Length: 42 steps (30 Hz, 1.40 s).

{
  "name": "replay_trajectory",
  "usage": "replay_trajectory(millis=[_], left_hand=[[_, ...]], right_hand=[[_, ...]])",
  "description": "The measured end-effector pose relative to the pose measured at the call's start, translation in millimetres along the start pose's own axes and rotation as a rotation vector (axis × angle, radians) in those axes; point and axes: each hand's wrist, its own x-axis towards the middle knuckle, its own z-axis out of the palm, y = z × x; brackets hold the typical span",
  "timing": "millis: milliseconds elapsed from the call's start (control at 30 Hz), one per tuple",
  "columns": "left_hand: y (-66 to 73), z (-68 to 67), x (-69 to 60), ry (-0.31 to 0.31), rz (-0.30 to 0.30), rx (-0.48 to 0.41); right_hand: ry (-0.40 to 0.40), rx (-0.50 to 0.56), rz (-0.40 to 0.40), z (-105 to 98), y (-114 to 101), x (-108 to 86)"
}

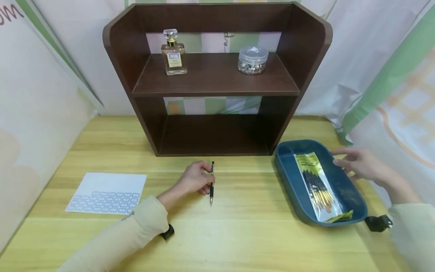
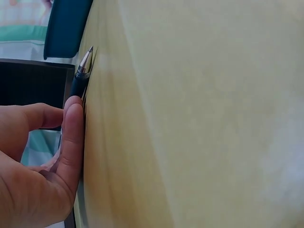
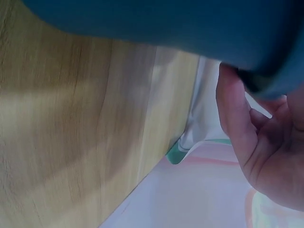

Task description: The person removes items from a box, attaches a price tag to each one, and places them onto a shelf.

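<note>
My left hand (image 1: 195, 178) pinches a black gel pen (image 1: 212, 189) over the middle of the table. In the left wrist view the pen's bare metal tip (image 2: 87, 58) points away from the fingertips, close to the wood. On the right, a dark blue plastic tray (image 1: 289, 181) stands on the table, and my right hand (image 1: 361, 164) grips its right rim. The right wrist view has the fingers against the tray's outer side (image 3: 190, 28). Inside the tray lies a clear packet with a yellow-green top (image 1: 316, 187), holding several slim black and gold sticks that look like paintbrushes.
A dark brown two-tier shelf (image 1: 217, 88) stands at the back. Its upper tier holds a perfume bottle (image 1: 174, 62) and a round lidded clear jar (image 1: 253, 60) of small silvery pieces. A sheet of blue-framed labels (image 1: 107, 192) lies at left. Patterned cloth (image 1: 391, 113) encloses the sides.
</note>
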Motion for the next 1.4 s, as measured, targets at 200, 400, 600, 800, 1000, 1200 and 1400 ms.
replay_trajectory(millis=[200, 400, 600, 800, 1000, 1200, 1400], left_hand=[[-2.1, 2.6, -1.4, 0.019, 0.008, -0.001], [-2.1, 2.5, 0.2, 0.01, 0.019, -0.044], [-1.6, 3.8, 0.9, 0.002, 0.022, -0.063], [-11.3, -2.3, 1.5, -0.037, 0.039, -0.145], [-17.8, -19.2, -16.1, -0.06, 0.056, -0.206], [-17.8, -61.0, -50.6, 0.012, 0.182, -0.156], [-34.6, -128.6, -86.0, 0.259, 0.216, 0.032]], right_hand=[[0.007, -0.013, 0.003, -1, -2, -3.0], [0.007, -0.01, 0.007, -2, 0, -4.9], [0.017, -0.05, 0.012, -2, -2, -4.7], [0.163, -0.219, -0.066, 4, -31, -2.1], [0.23, -0.231, -0.13, 14, -82, -1.6], [0.238, -0.2, -0.243, 28, -133, -2.0], [0.196, -0.115, -0.391, 55, -183, 7.8]])
